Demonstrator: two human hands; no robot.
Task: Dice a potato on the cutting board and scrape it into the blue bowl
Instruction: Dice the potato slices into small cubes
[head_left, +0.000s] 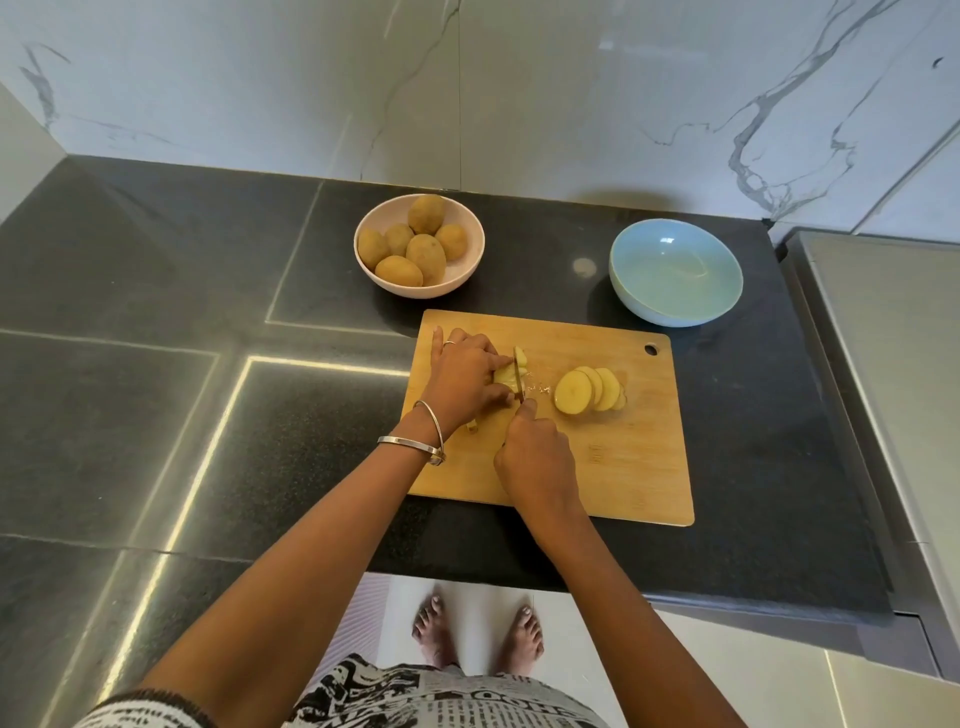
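Head view — potato (505, 378) under left fingers (493, 364), knife (519, 376) just beside.

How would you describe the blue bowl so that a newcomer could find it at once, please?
On the dark counter, look just beyond the wooden cutting board's far right corner. The blue bowl sits there, empty, unlike the pink bowl of potatoes.

This is a kitchen in a home. A dark stone bench (208, 270) meets a white marble wall (519, 78). On it sit a wooden cutting board (623, 457), a pink bowl (470, 228) of potatoes and a blue bowl (675, 275). Bare feet (434, 631) stand on the floor.
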